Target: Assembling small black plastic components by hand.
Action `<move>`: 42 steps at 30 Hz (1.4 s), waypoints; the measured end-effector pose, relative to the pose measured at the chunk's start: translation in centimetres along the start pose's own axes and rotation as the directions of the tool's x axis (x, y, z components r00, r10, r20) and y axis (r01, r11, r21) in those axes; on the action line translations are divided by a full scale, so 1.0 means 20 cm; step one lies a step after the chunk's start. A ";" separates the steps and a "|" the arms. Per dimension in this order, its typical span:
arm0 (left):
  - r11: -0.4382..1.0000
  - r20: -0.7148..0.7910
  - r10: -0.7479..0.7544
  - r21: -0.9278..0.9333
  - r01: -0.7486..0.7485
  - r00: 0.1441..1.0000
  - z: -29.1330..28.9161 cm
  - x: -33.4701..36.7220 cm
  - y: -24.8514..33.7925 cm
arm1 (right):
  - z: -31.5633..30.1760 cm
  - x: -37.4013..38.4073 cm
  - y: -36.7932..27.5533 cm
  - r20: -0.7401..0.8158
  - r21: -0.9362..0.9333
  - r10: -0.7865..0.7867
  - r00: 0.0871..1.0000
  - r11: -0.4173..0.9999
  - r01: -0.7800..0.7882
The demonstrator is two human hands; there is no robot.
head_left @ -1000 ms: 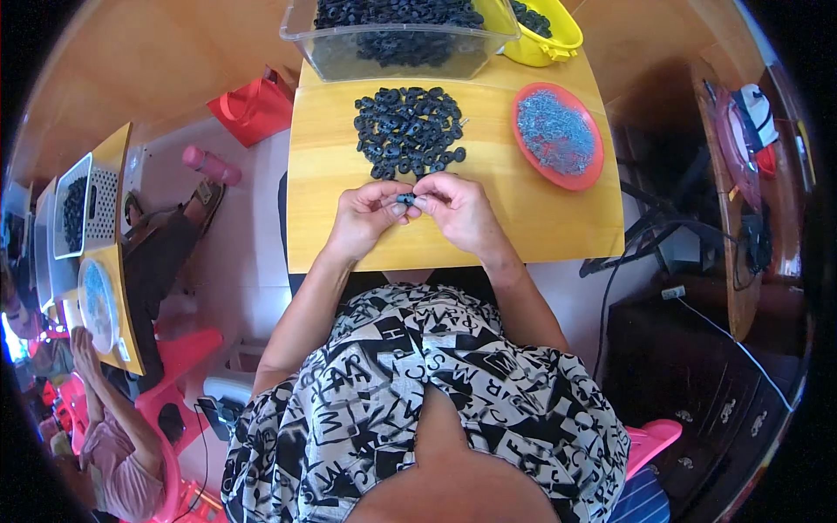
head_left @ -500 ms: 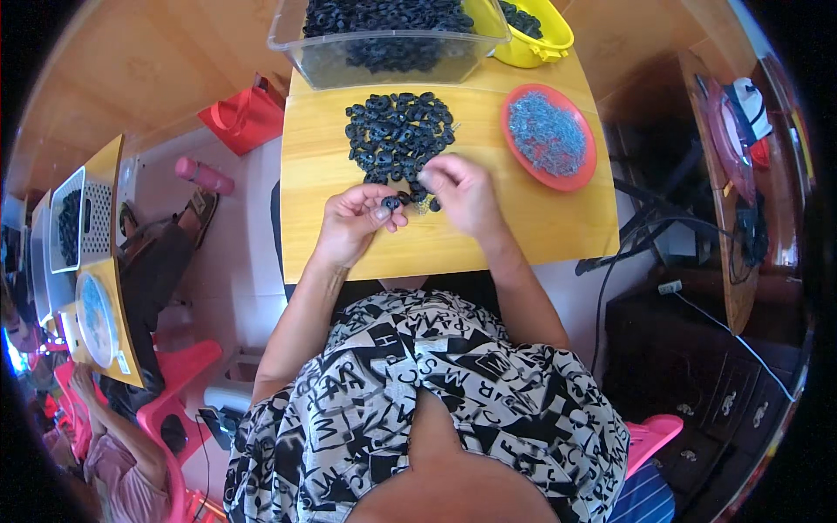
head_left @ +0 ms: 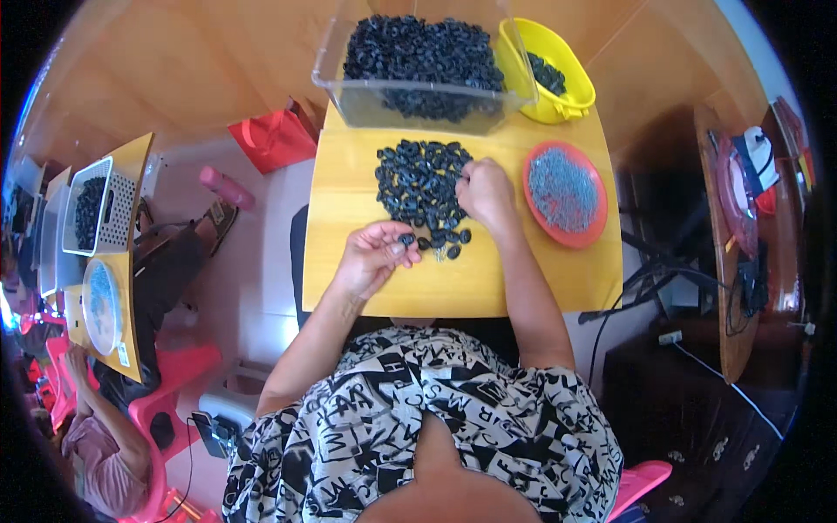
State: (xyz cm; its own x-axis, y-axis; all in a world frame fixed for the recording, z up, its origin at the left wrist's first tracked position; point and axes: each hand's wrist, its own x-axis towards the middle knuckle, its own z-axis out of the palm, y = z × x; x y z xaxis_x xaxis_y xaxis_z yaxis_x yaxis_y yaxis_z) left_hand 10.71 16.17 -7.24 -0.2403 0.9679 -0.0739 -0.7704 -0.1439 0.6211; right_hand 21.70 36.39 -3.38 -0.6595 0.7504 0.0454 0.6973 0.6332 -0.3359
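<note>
I see the left hand [head_left: 373,254] pinching one small black ring [head_left: 406,239] just below the pile of rings [head_left: 421,180]; the right hand [head_left: 486,193] rests closed on the pile's right edge. Step, I judge: picking parts; next needs a small grey piece from the red plate [head_left: 595,234] right of the pile. Rings matte, rubbery

A yellow-orange wooden table [head_left: 349,261] carries a heap of black ring-shaped parts [head_left: 423,183]; the left hand [head_left: 373,257] pinches one black ring [head_left: 406,239]. The clear plastic tub [head_left: 418,105] is full of the same black pieces, and the yellow bucket [head_left: 558,83] shows black ones too. The red plate [head_left: 534,193] is covered in small grey-silver bits. The person's shirt [head_left: 418,436] is white with black lettering. Beside the table stand a red bag [head_left: 275,139] and pink chairs [head_left: 174,375]
</note>
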 end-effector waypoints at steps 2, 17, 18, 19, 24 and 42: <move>1.000 0.008 0.002 -0.009 -0.002 1.000 0.00 0.00 0.00 | -0.03 0.01 -0.04 0.046 0.004 0.037 0.998 0.999 -0.038; 0.995 -0.067 0.010 -0.101 -0.017 0.998 -0.02 0.01 0.00 | 0.03 -0.08 0.02 -0.142 0.442 -0.040 0.989 0.892 0.100; 0.992 -0.076 0.008 -0.123 -0.017 0.997 -0.01 0.03 0.02 | -0.01 -0.09 -0.03 -0.096 0.586 -0.027 0.995 0.807 0.079; 0.993 -0.051 -0.006 -0.119 0.000 0.999 -0.03 0.02 0.02 | -0.06 -0.17 -0.08 0.072 0.741 0.053 0.996 0.666 -0.089; 0.982 -0.018 0.025 -0.189 -0.028 1.000 -0.06 0.04 0.00 | -0.04 -0.36 -0.21 0.189 0.930 -0.203 0.961 0.352 -0.109; 0.993 -0.029 0.067 -0.094 -0.069 0.997 -0.02 0.01 -0.01 | -0.02 -0.42 -0.29 0.188 0.946 -0.122 0.974 0.288 -0.147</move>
State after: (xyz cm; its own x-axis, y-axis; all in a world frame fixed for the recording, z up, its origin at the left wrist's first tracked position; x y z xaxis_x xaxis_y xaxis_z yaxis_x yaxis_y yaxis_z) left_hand 10.60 16.30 -7.80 -0.3082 0.9497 -0.0551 -0.8043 -0.2292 0.5482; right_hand 23.36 26.50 -1.47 -0.7808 0.6180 -0.0917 0.0319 -0.1071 -0.9937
